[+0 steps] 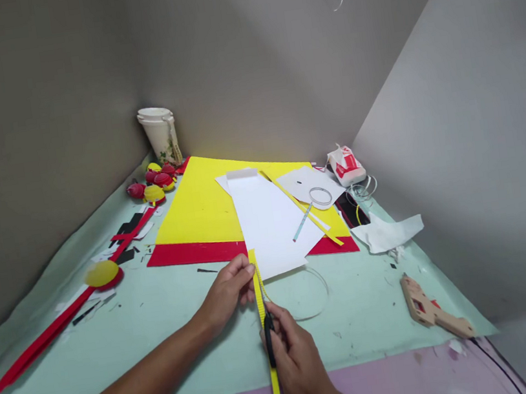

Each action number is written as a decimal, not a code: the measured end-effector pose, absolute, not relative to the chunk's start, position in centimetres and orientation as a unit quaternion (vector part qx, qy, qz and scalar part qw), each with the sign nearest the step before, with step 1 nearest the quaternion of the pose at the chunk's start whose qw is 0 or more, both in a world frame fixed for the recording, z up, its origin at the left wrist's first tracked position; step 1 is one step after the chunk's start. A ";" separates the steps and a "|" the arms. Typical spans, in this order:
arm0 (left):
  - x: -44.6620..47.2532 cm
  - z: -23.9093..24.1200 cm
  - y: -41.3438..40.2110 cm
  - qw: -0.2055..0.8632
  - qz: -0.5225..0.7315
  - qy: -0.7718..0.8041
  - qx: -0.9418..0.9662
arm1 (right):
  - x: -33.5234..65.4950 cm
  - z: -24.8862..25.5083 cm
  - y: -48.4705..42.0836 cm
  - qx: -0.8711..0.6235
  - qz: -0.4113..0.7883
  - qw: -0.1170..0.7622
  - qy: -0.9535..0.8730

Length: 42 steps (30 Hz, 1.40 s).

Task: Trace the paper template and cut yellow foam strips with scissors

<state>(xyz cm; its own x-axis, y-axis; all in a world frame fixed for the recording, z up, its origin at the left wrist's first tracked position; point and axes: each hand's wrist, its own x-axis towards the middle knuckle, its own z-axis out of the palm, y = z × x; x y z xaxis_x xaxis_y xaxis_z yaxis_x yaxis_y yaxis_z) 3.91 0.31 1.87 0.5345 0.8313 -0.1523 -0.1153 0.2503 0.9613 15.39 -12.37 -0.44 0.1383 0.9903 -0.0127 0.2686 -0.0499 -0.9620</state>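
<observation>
My left hand (230, 286) pinches the upper end of a long yellow strip (276, 391) between thumb and fingers. The strip runs down toward me past the near edge of the cloth. In my right hand (295, 355) is a pair of scissors with black handles (270, 342), its blades pointing away from me beside the strip just below my left fingers. A row of fine cuts or lines shows along the strip's upper part. Whether the blades are on the strip at this instant is hard to see. Beyond my hands lies white paper (266, 222).
Yellow sheet (195, 200) and red sheet (192, 252) lie under the paper, with a pencil (302, 223) on top. Glue gun (430, 310) rests right, its cord trailing. Red strips (51, 331), a yellow-and-red round piece (103, 273), small domed pieces (155, 192) and a white bucket (158, 130) are left.
</observation>
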 end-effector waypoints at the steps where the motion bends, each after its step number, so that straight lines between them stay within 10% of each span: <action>1: 3.9 1.8 0.3 0.708 0.334 0.349 0.514 | 15.4 -0.4 -12.4 -0.605 0.400 0.451 -0.519; 42: 3.8 1.7 0.4 0.692 0.350 0.359 0.519 | 15.3 -0.4 -12.5 -0.608 0.402 0.453 -0.514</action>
